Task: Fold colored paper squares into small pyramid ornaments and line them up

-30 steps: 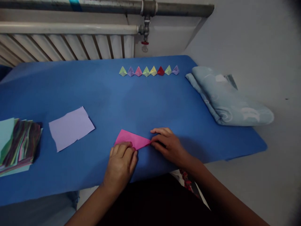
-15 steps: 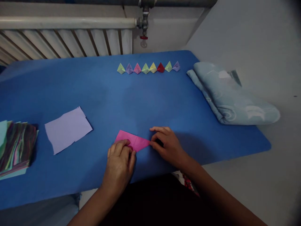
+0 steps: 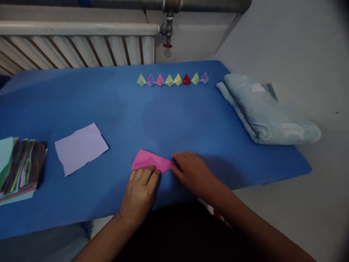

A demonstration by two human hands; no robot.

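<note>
A folded pink paper (image 3: 151, 159) lies on the blue table (image 3: 114, 112) near its front edge, wide at the left and pointed at the right. My left hand (image 3: 141, 191) is closed on its lower edge, with thumb and fingertips together. At the pointed right end, my right hand (image 3: 192, 171) pinches the tip between thumb and fingers. To the left rests a flat lilac sheet (image 3: 81, 149). Several small folded paper pieces (image 3: 169, 80) in green, purple, pink, yellow and red stand in a row toward the back.
At the far left is a stack of coloured paper (image 3: 23, 169). A folded light-blue cloth (image 3: 269, 116) covers the table's right side. Behind the table are a white radiator (image 3: 79, 51) and a valve with a red handle (image 3: 167, 46).
My left hand's fingers have slid down to the pink paper's lower edge, showing more of its left part. My right hand's raised fingers have closed in on the pointed end.
</note>
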